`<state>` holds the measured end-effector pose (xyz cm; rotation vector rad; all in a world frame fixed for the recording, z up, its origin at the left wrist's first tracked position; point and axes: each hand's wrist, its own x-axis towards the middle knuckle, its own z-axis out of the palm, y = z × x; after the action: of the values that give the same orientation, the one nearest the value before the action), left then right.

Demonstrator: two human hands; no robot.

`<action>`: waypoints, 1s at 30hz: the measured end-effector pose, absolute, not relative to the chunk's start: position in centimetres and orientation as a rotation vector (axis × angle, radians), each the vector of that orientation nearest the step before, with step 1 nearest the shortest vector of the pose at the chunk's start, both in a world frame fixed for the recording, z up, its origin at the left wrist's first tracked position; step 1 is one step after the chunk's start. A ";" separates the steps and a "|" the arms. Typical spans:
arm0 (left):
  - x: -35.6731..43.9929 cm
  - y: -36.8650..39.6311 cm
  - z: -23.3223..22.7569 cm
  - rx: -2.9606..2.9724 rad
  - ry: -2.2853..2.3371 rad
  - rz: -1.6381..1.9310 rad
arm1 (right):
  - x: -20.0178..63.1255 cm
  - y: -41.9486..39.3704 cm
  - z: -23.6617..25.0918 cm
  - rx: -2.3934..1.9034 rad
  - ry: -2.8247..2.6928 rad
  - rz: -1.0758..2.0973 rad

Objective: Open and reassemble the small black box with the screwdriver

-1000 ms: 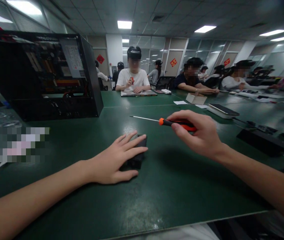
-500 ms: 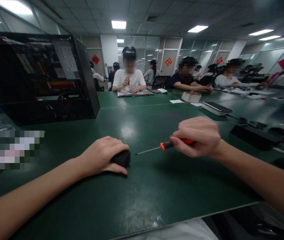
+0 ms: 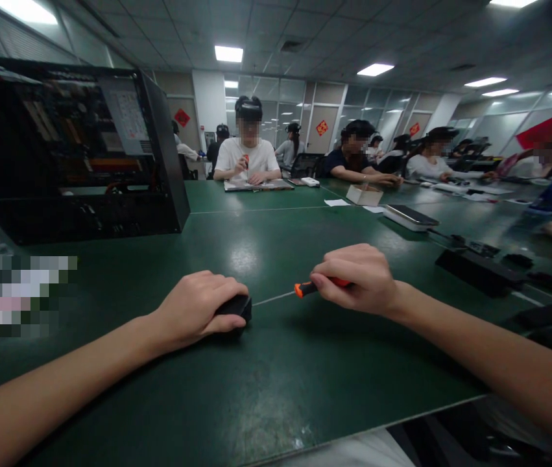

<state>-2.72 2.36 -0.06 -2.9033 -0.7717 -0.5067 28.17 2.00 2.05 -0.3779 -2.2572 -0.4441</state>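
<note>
My left hand (image 3: 202,303) is wrapped over a small black box-shaped block (image 3: 237,309) on the green table (image 3: 256,370). What kind of thing the block is, I cannot make out; my palm and fingers cover most of it. A screwdriver (image 3: 305,288) with an orange and black handle lies in my closed right hand (image 3: 356,277), its thin shaft pointing left. The tip reaches the block's right end, though whether it sits in a screw or only touches the surface is too small to tell. The right hand is held above the table.
An open black computer case (image 3: 163,149) stands at the left. To the right are a dark-topped white device (image 3: 410,217), a black box-like part (image 3: 480,271) with cables, and a small white box (image 3: 364,194). Across the table a person (image 3: 247,152) works; others sit farther right.
My right hand has moved left with the screwdriver, bringing its tip from a gap to the block's end. My left thumb has come up from the table onto the block's side.
</note>
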 end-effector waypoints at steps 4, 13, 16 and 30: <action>-2.9 2.3 -0.2 -2.887 -0.773 -0.519 | 28.6 2.8 1.7 -0.393 -2.367 -0.421; -1.6 1.8 -0.9 -2.812 -0.890 -0.659 | 28.8 5.4 0.4 -0.872 -2.894 -0.284; -1.2 1.4 -0.7 -2.829 -0.879 -0.592 | 28.6 5.5 0.3 -0.896 -2.888 -0.270; -0.8 0.9 -0.1 -2.843 -0.833 -0.541 | 30.0 5.0 1.6 -0.804 -2.763 -0.543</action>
<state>-0.77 0.94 -0.14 -2.8426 -0.8328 -0.5412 29.97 4.99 1.59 -0.8043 -2.7633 -0.5432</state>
